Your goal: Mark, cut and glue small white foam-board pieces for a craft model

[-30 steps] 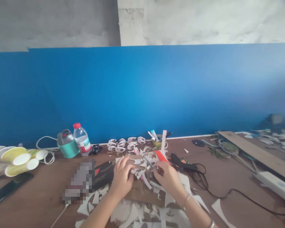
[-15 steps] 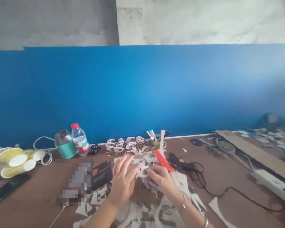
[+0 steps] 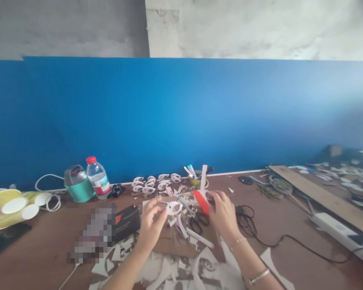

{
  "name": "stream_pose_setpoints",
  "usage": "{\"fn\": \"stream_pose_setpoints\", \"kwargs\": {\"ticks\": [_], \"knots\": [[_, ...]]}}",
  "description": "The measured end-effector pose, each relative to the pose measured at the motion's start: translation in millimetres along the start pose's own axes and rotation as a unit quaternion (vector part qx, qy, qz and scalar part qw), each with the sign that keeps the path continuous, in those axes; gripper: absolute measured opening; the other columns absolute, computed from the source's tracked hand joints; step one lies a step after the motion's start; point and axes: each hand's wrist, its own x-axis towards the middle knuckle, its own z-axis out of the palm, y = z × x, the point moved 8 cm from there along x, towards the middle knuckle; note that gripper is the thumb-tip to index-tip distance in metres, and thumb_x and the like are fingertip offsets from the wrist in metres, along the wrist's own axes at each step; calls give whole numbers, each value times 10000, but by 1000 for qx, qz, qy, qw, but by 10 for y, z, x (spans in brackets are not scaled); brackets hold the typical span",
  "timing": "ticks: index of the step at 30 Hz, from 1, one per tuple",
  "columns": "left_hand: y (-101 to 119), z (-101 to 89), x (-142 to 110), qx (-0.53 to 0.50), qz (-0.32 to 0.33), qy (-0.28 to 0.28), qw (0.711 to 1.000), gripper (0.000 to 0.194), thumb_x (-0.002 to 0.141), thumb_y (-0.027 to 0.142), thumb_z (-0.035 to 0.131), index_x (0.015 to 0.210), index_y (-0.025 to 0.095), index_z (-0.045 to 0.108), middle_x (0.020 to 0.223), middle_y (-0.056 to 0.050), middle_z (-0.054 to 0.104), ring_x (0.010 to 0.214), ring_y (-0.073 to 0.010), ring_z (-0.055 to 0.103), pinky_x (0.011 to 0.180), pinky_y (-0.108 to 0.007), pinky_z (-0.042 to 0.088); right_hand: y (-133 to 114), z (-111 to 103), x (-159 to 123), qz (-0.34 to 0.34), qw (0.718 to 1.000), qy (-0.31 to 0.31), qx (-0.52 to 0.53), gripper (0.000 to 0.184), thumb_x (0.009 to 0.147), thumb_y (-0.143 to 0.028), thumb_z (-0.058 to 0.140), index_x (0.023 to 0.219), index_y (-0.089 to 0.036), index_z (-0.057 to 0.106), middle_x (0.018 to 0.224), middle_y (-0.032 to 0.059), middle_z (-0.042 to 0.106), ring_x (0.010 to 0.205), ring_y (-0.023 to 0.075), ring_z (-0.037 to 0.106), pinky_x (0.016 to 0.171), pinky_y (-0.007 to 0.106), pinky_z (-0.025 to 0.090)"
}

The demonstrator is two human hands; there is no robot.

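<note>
Pinching one white cutout (image 3: 172,210) in the left hand (image 3: 150,221), near of similar cutouts (image 3: 162,187) apparently done and grouped far by the blue panel (image 3: 169,121), with this one seemingly left unfinished, and holding the right hand (image 3: 224,211) right of an orange strip (image 3: 202,202), its grip impossible to tell.

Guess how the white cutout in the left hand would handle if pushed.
Probably light, as the white cutout looks thin. Perhaps stiff, since it isn't visibly drooping from the left hand. Squeezed, it may bend around its hole.
</note>
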Motion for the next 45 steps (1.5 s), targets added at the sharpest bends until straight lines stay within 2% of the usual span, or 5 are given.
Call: {"fn": "stream_pose_setpoints", "kwargs": {"ticks": [13, 20, 24, 33, 45], "knots": [[-184, -127, 44, -18, -38, 81, 996, 287, 790, 473, 612, 721, 205, 684, 1125, -110, 664, 1119, -297, 548, 945, -452, 453, 707, 108, 48, 120, 948, -147, -255, 383, 866, -94, 385, 1160, -197, 608, 1090, 159, 619, 1111, 339, 515, 930, 579, 282], [-168, -207, 68, 6, -9, 110, 994, 279, 829, 458, 574, 746, 207, 662, 1096, -112, 668, 1078, -284, 565, 956, -460, 437, 728, -157, 149, 137, 972, 19, -191, 395, 780, -113, 454, 1166, -111, 540, 1029, 185, 607, 1037, 356, 526, 946, 572, 297], [-136, -239, 66, 31, 13, 128, 991, 259, 849, 427, 556, 739, 212, 649, 1074, -102, 666, 1066, -275, 562, 949, -450, 438, 435, -274, 150, 29, 989, 141, 38, 389, 747, -173, 464, 1133, -129, 488, 1042, 150, 582, 980, 280, 544, 834, 380, 432], [10, -256, 23, 61, 36, 131, 989, 174, 862, 328, 537, 764, 225, 638, 1094, -86, 645, 1108, -270, 528, 949, -436, 436, -781, 157, -371, -193, 951, -92, 225, 65, 812, -243, 543, 758, -210, 559, 775, 30, 582, 677, 162, 566, 625, 245, 446], [90, -204, -5, 66, 60, 120, 989, 153, 874, 306, 540, 774, 223, 620, 1104, -84, 637, 1107, -264, 525, 967, -437, 415, -820, 327, -438, -156, 944, -126, 261, 193, 834, -230, 529, 645, -208, 498, 681, 22, 591, 636, 162, 592, 615, 253, 462]]}}
